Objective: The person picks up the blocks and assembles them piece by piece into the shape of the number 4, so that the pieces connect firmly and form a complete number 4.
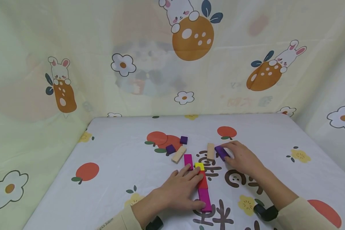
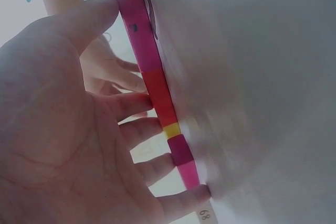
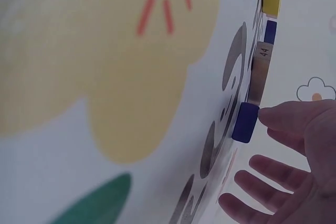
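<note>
Logging left to right: we see the left hand (image 1: pixel 179 190), fingers spread; ring fingertip at the near end of one magenta block (image 1: pixel 188 159); thumb, index and middle tips against a row of yellow block (image 1: pixel 199 165), red block (image 1: pixel 203 182) and another magenta block (image 1: pixel 205 198); then a pale block (image 1: pixel 210 152); then the purple block (image 1: pixel 221 153), at the right hand's (image 1: pixel 242 158) thumb and index; its other fingers spread; pinching or just touching, we can't tell.
</note>
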Demonstrator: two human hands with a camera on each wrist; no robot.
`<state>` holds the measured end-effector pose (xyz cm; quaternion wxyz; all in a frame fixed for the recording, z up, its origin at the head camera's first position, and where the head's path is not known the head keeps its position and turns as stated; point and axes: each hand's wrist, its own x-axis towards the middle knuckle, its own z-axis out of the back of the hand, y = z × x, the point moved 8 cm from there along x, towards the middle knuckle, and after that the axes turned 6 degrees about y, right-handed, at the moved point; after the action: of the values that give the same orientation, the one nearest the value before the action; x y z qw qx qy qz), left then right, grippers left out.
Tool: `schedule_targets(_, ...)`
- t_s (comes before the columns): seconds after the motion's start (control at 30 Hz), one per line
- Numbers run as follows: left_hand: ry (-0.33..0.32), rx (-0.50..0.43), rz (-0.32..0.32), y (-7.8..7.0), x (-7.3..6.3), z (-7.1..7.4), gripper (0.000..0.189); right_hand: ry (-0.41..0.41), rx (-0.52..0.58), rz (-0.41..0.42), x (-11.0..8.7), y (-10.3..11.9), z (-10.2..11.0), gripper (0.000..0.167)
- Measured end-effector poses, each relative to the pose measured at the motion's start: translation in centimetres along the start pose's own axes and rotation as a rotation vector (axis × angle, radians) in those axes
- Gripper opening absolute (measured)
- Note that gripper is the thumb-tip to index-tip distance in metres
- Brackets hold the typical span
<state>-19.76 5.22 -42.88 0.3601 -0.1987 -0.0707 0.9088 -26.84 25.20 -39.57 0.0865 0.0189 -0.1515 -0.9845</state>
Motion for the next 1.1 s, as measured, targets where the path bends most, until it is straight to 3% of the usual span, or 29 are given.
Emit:
schedule_targets(0.4,-0.013,0.014,-0.007,-0.2,-0.1,0.1,0.087,0.055,0.001,-0.011,0.3,0.5,-0.9,0.05)
schedule_targets(1.1,-0.004,0.005,-0.001,-0.1,-0.1,0.1,0.088,0.02,-0.028,-0.025,0.8,0.7,-1.0,0.047)
